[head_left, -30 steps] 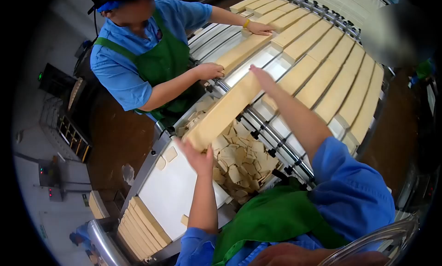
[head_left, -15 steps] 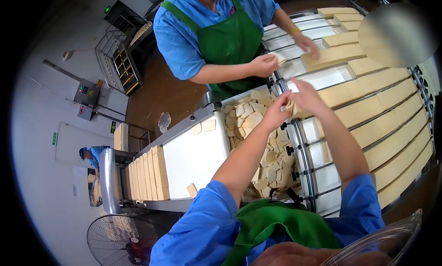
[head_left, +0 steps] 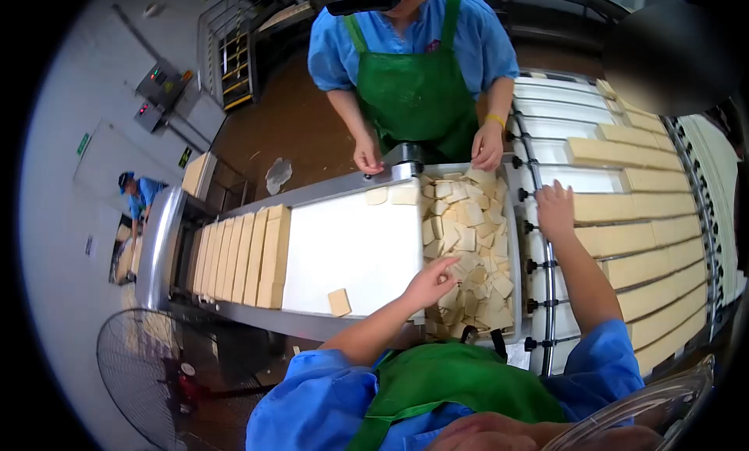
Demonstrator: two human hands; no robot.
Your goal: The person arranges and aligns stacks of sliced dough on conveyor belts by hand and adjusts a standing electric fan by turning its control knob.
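My left hand (head_left: 431, 283) hangs over the near side of a bin (head_left: 511, 252) full of pale cream, bread-like slices (head_left: 468, 217). Its index finger is stretched out, the other fingers are partly bent, and I see nothing held. My right hand (head_left: 555, 211) is open with fingers spread at the left end of a long cream-coloured loaf (head_left: 605, 207) in the slotted rack. Whether its fingers touch the loaf I cannot tell. A metal rail (head_left: 548, 295) with black knobs runs beneath my right wrist.
A white conveyor belt (head_left: 351, 252) carries several upright loaves (head_left: 273, 256) and a loose slice (head_left: 339, 302). Across the bin stands a co-worker in a green apron (head_left: 417, 100), hands near its far edge. More loaves (head_left: 655, 268) fill the rack. A fan (head_left: 148, 373) stands lower left.
My hands have parted: the left moved down and left over the bin, the right moved to the rack's edge. The co-worker's hands drew back from the rack. The view shifted.
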